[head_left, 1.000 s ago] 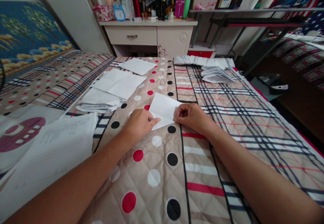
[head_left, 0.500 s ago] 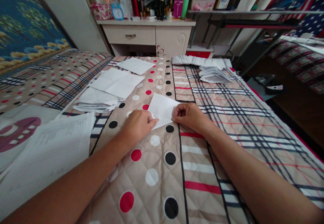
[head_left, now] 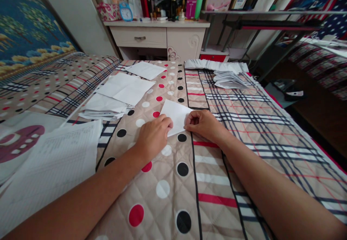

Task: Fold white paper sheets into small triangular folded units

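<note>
A small white sheet of paper (head_left: 176, 114) lies on the patterned bedspread in front of me. My right hand (head_left: 200, 122) pinches its right edge between thumb and fingers. At the paper's lower left, my left hand (head_left: 155, 133) is closed with its curled fingers pressed against the sheet; the fingertips are partly hidden. To the left sits a pile of white paper sheets (head_left: 108, 104), with a single white sheet (head_left: 146, 70) beyond it.
A stack of folded papers (head_left: 229, 80) lies at the far right, before a long row of folded papers (head_left: 215, 65). Printed sheets (head_left: 59, 160) lie at left on the bedspread (head_left: 162, 214). A white dresser (head_left: 138, 37) stands beyond the bed.
My left hand has shifted slightly right and forward along the paper's near edge, its fingers now curled more over the sheet. My right hand stays where it was.
</note>
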Demonstrator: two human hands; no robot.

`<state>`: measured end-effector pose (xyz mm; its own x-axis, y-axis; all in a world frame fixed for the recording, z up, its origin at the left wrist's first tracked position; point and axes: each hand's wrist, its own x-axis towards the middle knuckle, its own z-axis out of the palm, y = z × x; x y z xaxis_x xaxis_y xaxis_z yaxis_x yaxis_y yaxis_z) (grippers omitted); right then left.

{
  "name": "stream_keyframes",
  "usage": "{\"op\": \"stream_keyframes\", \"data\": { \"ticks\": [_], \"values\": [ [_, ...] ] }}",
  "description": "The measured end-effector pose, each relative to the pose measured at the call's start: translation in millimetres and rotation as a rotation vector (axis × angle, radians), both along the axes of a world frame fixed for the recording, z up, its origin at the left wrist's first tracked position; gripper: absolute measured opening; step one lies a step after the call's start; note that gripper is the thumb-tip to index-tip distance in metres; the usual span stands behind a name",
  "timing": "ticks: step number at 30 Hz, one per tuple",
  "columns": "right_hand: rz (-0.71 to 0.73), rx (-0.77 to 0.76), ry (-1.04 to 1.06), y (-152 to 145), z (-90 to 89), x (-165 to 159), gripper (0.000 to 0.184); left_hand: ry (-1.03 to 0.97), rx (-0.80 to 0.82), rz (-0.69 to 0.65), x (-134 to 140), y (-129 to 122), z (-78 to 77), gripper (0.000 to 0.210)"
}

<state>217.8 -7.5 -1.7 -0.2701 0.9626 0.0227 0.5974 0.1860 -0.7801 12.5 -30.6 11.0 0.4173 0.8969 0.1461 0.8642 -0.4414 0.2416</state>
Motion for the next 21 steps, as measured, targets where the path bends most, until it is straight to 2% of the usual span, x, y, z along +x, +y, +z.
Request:
{"op": "stream_keyframes", "data": {
  "ticks": [2, 6, 16, 18, 21],
  "values": [
    [-0.003, -0.001, -0.004, 0, -0.1, 0, 0.005, -0.043, -0.003, -0.049, 0, 1, -2.6, 0.012],
    [-0.005, 0.003, -0.016, 0, 0.9, 0, 0.005, -0.092, -0.024, -0.044, 1, 5, -5.2, 0.008],
    [0.002, 0.008, -0.056, 0, 2.7, 0, 0.005, 0.048, 0.034, 0.047, 9, 7, -5.2, 0.025],
    [-0.019, 0.015, -0.081, -2, 6.1, -2, 0.008, 0.066, 0.034, 0.058, 10, 7, -5.5, 0.026],
    [-0.102, 0.031, -0.173, -9, 12.9, -10, 0.024, 0.096, 0.033, 0.057, 12, 6, -5.7, 0.023]
  ]
}}
